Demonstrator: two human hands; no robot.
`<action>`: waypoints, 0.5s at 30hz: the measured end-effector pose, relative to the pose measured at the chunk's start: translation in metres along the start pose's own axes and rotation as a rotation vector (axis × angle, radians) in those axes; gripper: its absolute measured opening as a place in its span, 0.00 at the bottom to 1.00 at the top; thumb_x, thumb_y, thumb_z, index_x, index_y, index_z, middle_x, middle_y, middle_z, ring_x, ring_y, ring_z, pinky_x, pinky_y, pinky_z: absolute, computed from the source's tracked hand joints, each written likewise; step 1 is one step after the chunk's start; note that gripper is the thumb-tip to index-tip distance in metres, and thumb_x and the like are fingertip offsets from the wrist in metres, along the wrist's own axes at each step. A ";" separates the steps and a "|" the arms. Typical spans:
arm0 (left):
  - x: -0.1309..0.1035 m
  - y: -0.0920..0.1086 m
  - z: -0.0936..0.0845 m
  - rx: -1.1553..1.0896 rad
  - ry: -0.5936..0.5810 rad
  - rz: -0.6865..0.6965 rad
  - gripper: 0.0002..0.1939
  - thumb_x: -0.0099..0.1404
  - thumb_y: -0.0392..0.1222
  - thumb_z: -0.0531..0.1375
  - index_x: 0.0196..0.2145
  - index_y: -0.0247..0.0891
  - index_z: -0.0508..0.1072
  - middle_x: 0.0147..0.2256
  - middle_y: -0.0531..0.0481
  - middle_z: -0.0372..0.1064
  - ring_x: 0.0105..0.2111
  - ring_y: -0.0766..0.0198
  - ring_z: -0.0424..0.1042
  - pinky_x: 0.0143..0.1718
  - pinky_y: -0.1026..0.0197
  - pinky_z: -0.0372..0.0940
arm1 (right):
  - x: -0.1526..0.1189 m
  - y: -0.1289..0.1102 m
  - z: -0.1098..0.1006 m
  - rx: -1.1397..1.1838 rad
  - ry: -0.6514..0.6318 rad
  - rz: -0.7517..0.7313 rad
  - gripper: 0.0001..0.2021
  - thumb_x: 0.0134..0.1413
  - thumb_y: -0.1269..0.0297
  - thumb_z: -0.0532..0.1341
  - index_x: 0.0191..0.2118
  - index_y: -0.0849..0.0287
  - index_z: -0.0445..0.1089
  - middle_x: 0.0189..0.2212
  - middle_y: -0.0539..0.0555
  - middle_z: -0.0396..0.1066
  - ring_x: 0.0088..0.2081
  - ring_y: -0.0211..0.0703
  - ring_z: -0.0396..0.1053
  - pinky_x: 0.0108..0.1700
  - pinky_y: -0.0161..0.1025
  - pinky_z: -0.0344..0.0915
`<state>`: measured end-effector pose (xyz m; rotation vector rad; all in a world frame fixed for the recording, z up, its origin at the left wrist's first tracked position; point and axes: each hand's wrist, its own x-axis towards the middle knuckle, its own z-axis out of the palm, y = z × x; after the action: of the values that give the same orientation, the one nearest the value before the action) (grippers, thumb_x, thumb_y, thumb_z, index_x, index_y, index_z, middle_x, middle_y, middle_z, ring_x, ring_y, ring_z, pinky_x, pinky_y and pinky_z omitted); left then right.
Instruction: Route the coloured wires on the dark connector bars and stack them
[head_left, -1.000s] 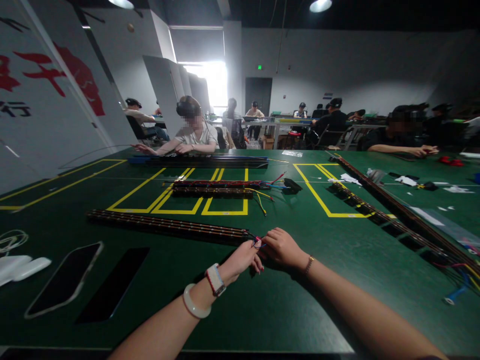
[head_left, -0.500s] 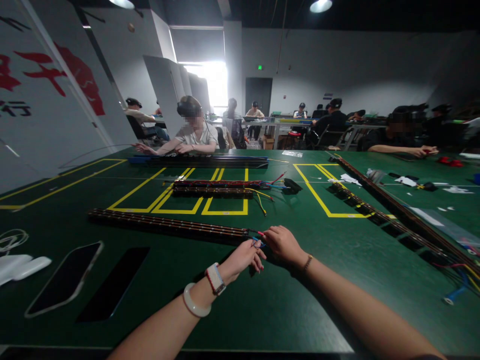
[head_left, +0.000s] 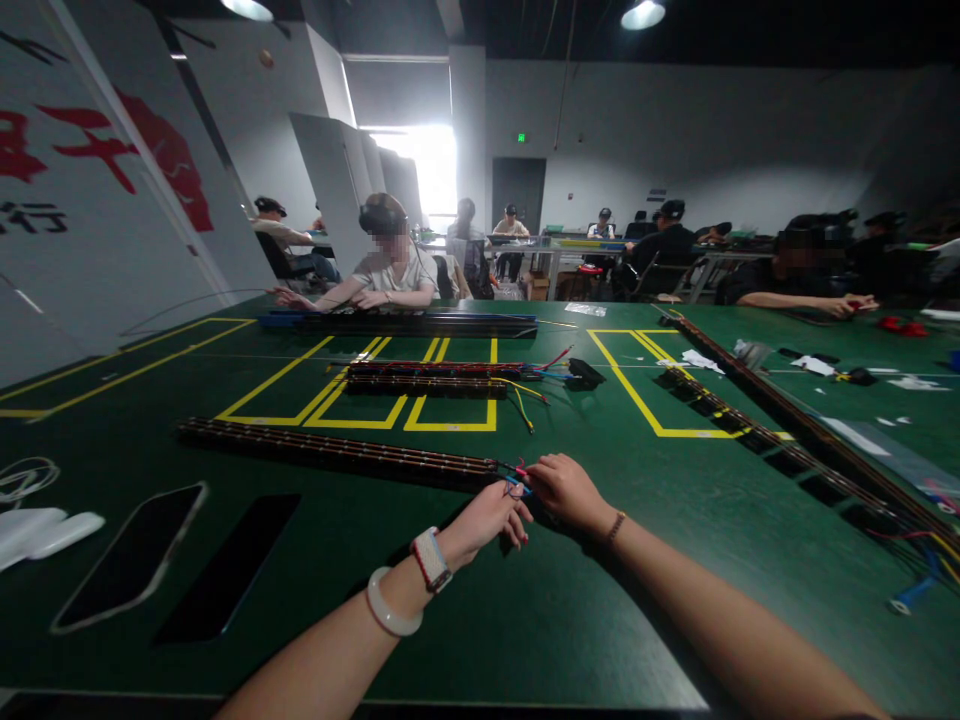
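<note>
A long dark bar with copper-coloured strips [head_left: 337, 447] lies slantwise on the green table. Short red and blue wires [head_left: 517, 484] come out of its right end. My left hand [head_left: 491, 515] is at that end, thumb and forefinger pinched on the blue wire, the other fingers loosely bent. Close beside it, my right hand [head_left: 564, 487] has its fingers closed around the wire ends; the red wire runs up to its fingertips. What lies under the right fingers is hidden.
Two phones [head_left: 131, 555] [head_left: 229, 568] and a white object [head_left: 64, 535] lie at left. Shorter wired bars [head_left: 427, 385] sit beyond my hands. More long bars [head_left: 780, 435] lie at right. A person [head_left: 394, 265] sits across the table [head_left: 600, 620].
My hands have barely moved. The red wire's visible end at my right fingertips looks slightly changed in position.
</note>
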<state>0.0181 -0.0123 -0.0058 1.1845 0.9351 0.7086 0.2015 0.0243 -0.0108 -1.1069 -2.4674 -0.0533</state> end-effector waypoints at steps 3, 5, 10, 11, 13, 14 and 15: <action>0.000 0.001 0.000 0.004 -0.005 -0.008 0.22 0.65 0.60 0.53 0.37 0.35 0.61 0.32 0.48 0.70 0.22 0.69 0.70 0.23 0.65 0.63 | 0.000 0.000 0.000 0.006 -0.008 -0.005 0.10 0.64 0.65 0.54 0.36 0.60 0.72 0.29 0.54 0.70 0.31 0.41 0.63 0.36 0.38 0.54; 0.000 0.001 0.000 0.013 -0.005 -0.016 0.21 0.66 0.58 0.52 0.38 0.35 0.60 0.32 0.48 0.69 0.22 0.70 0.70 0.23 0.65 0.63 | 0.000 -0.001 -0.001 0.003 -0.011 -0.004 0.11 0.64 0.65 0.54 0.35 0.60 0.72 0.29 0.54 0.70 0.31 0.41 0.63 0.36 0.38 0.54; 0.003 -0.001 0.000 0.045 0.001 -0.023 0.19 0.67 0.57 0.51 0.37 0.35 0.60 0.30 0.49 0.69 0.21 0.69 0.70 0.22 0.64 0.63 | 0.000 -0.002 -0.002 0.003 -0.020 -0.002 0.10 0.63 0.66 0.54 0.36 0.60 0.72 0.29 0.54 0.70 0.31 0.41 0.64 0.36 0.38 0.54; 0.003 -0.002 0.000 0.050 -0.001 -0.023 0.20 0.67 0.57 0.51 0.36 0.35 0.61 0.30 0.49 0.69 0.21 0.69 0.70 0.22 0.64 0.62 | 0.000 -0.002 -0.002 0.005 -0.021 -0.002 0.09 0.63 0.66 0.54 0.36 0.60 0.72 0.29 0.54 0.70 0.31 0.41 0.64 0.36 0.38 0.54; 0.003 -0.002 0.000 0.056 -0.004 -0.015 0.21 0.66 0.58 0.51 0.36 0.35 0.61 0.30 0.49 0.69 0.21 0.68 0.70 0.22 0.64 0.62 | 0.000 -0.002 -0.002 0.009 -0.024 -0.007 0.09 0.63 0.67 0.55 0.36 0.60 0.72 0.29 0.54 0.70 0.31 0.41 0.64 0.36 0.38 0.54; 0.003 -0.002 0.000 0.056 -0.003 -0.012 0.21 0.66 0.58 0.51 0.36 0.35 0.61 0.30 0.49 0.69 0.21 0.68 0.70 0.22 0.64 0.62 | 0.000 -0.002 -0.003 0.011 -0.026 -0.010 0.09 0.63 0.67 0.55 0.36 0.60 0.72 0.29 0.54 0.70 0.32 0.40 0.64 0.36 0.38 0.54; 0.003 -0.002 0.000 0.056 -0.003 -0.012 0.20 0.66 0.58 0.51 0.35 0.35 0.61 0.30 0.49 0.69 0.21 0.68 0.70 0.22 0.64 0.63 | 0.000 -0.002 -0.003 0.012 -0.028 -0.014 0.08 0.62 0.67 0.55 0.36 0.60 0.72 0.29 0.54 0.70 0.32 0.40 0.64 0.36 0.38 0.55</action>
<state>0.0195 -0.0105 -0.0081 1.2272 0.9644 0.6747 0.2008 0.0225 -0.0080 -1.0925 -2.4971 -0.0273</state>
